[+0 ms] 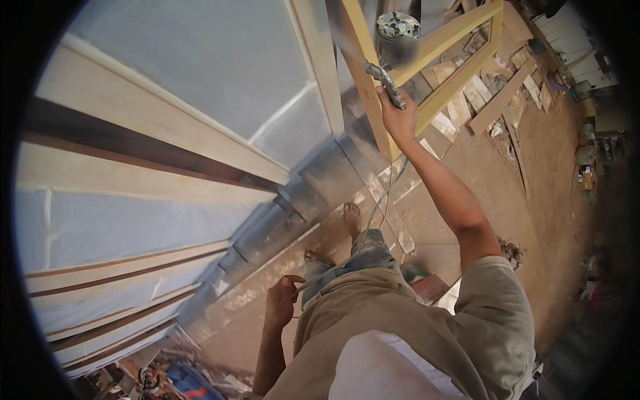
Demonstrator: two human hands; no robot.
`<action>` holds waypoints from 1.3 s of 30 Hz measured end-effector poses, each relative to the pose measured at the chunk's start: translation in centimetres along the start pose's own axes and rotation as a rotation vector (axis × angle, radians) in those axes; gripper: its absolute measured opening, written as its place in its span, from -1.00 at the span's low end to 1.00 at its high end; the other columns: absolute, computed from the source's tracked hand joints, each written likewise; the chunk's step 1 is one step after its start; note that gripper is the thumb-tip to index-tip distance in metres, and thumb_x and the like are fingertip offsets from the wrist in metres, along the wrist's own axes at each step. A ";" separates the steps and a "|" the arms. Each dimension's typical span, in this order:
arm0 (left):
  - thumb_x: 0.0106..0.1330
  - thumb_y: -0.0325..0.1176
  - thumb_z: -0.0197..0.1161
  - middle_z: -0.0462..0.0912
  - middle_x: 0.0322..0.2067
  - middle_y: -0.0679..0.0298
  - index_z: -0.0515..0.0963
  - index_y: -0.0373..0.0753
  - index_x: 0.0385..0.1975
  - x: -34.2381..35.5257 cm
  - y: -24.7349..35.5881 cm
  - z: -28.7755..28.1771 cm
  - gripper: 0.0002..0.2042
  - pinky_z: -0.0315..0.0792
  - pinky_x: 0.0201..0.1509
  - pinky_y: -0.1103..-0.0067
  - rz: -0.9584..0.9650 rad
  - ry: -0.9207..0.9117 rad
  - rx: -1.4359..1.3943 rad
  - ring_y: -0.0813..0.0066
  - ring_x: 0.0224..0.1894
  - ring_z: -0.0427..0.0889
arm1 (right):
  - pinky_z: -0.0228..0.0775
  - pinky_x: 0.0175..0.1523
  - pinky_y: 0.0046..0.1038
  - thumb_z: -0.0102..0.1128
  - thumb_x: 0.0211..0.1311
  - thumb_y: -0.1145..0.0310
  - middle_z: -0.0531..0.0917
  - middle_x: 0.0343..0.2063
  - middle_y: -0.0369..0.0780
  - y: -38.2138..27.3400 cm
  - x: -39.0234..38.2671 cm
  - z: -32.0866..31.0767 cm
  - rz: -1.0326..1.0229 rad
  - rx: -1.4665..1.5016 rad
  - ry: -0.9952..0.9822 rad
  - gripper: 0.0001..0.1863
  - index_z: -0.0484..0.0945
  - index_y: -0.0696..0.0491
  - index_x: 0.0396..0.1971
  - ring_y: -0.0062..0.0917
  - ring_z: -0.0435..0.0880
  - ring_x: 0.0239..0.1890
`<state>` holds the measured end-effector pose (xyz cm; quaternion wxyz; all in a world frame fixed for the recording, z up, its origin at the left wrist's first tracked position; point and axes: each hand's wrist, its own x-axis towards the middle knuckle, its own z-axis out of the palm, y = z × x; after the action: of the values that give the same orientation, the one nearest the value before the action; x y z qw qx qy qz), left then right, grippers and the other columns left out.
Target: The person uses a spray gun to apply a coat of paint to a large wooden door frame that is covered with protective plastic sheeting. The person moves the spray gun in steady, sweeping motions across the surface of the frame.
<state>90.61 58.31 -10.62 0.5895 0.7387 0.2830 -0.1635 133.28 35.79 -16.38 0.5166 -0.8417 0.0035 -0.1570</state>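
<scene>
My right hand is raised and closed around the handle of a spray gun with a speckled round cup on top. The gun points at a yellowish wooden frame leaning upright ahead of me. A thin hose drops from the gun toward my waist. My left hand hangs low by my hip and pinches that hose. My bare feet stand on the dusty floor below.
Large wooden door panels covered in white sheeting lean along the left. Grey spray-stained boards lie at their base. Wood offcuts and planks litter the brown dirt floor to the right, with cans and clutter at the far edge.
</scene>
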 end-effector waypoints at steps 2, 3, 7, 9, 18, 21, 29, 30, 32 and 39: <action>0.60 0.07 -0.24 0.37 -0.67 0.39 0.63 -0.37 -0.20 0.3 -0.7 1.1 -0.39 0.21 -0.47 0.56 -0.090 -0.003 -0.019 0.62 -0.58 0.32 | 0.42 -0.29 -0.23 0.39 0.22 -0.02 0.63 -0.56 -0.02 4.3 -1.2 1.9 0.056 -0.021 -0.011 -0.55 0.63 0.14 -0.39 -0.08 0.63 -0.46; 0.60 0.07 -0.23 0.37 -0.67 0.39 0.63 -0.37 -0.20 0.3 -1.1 1.6 -0.40 0.21 -0.47 0.57 -0.134 -0.005 -0.035 0.62 -0.58 0.32 | 0.41 -0.30 -0.24 0.39 0.22 -0.02 0.62 -0.57 -0.03 6.5 -2.1 2.7 0.090 -0.029 -0.020 -0.55 0.63 0.15 -0.40 -0.10 0.61 -0.48; 0.61 0.04 -0.22 0.34 -0.67 0.44 0.63 -0.36 -0.19 0.0 -2.3 4.1 -0.42 0.15 -0.51 0.62 -0.331 0.026 -0.084 0.68 -0.60 0.27 | 0.42 -0.31 -0.25 0.41 0.21 -0.02 0.62 -0.58 -0.04 15.1 -4.9 5.7 0.142 -0.036 -0.059 -0.55 0.63 0.14 -0.41 -0.14 0.63 -0.49; 0.61 0.05 -0.21 0.35 -0.67 0.44 0.63 -0.36 -0.18 -0.1 -2.7 5.0 -0.42 0.16 -0.51 0.61 -0.389 0.019 -0.023 0.67 -0.59 0.28 | 0.42 -0.31 -0.26 0.42 0.20 -0.02 0.63 -0.58 -0.04 19.0 -6.4 7.3 0.149 -0.022 -0.068 -0.55 0.64 0.13 -0.41 -0.14 0.64 -0.47; 0.58 0.04 -0.16 0.41 -0.67 0.33 0.65 -0.30 -0.16 0.3 -6.8 8.9 -0.47 0.34 -0.42 0.49 -0.689 -0.006 0.044 0.55 -0.54 0.45 | 0.46 -0.15 -0.11 0.36 0.16 -0.14 0.69 -0.48 0.03 33.1 -11.2 12.9 0.419 -0.308 -0.171 -0.50 0.69 0.07 -0.31 -0.01 0.69 -0.30; 0.58 0.03 -0.16 0.42 -0.66 0.31 0.65 -0.30 -0.16 -0.2 -8.7 9.5 -0.47 0.35 -0.42 0.48 -0.772 -0.008 0.111 0.53 -0.53 0.46 | 0.47 -0.13 -0.09 0.34 0.16 -0.19 0.70 -0.43 0.06 36.1 -12.5 14.4 0.501 -0.409 -0.214 -0.46 0.69 0.06 -0.28 0.00 0.70 -0.25; 0.57 -0.03 -0.10 0.41 -0.66 0.34 0.65 -0.28 -0.17 -1.1 -11.7 9.2 -0.54 0.35 -0.42 0.50 -0.906 0.035 -0.005 0.56 -0.53 0.44 | 0.49 -0.02 -0.04 0.30 0.11 -0.30 0.72 -0.28 0.06 39.0 -13.8 15.8 0.627 -0.632 -0.334 -0.36 0.71 0.03 -0.19 0.06 0.68 -0.12; 0.57 -0.04 -0.09 0.42 -0.66 0.33 0.65 -0.28 -0.17 -1.0 -11.6 8.9 -0.55 0.35 -0.41 0.50 -0.846 0.043 0.012 0.55 -0.53 0.45 | 0.49 -0.03 -0.04 0.29 0.13 -0.28 0.72 -0.30 0.07 38.4 -13.6 15.6 0.613 -0.614 -0.326 -0.38 0.70 0.04 -0.19 0.05 0.68 -0.13; 0.56 -0.07 -0.06 0.45 -0.65 0.32 0.64 -0.28 -0.17 -0.7 -11.4 8.4 -0.58 0.36 -0.41 0.50 -0.778 0.063 0.053 0.55 -0.52 0.46 | 0.48 -0.04 -0.04 0.26 0.18 -0.24 0.72 -0.33 0.08 36.2 -12.9 14.8 0.560 -0.571 -0.303 -0.41 0.69 0.05 -0.19 0.05 0.69 -0.15; 0.51 -0.14 0.06 0.59 -0.57 0.20 0.64 -0.28 -0.15 0.3 -10.8 4.6 -0.67 0.44 -0.33 0.46 -0.474 0.078 0.145 0.48 -0.47 0.56 | 0.45 -0.12 -0.05 0.32 0.18 -0.16 0.69 -0.37 0.08 21.0 -7.0 9.4 0.350 -0.335 -0.156 -0.48 0.68 0.06 -0.26 0.09 0.65 -0.17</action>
<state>84.66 55.56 -20.39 0.4689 0.6978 0.4582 -0.2884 132.40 35.38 -40.43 0.3877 -0.9118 0.1351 0.0029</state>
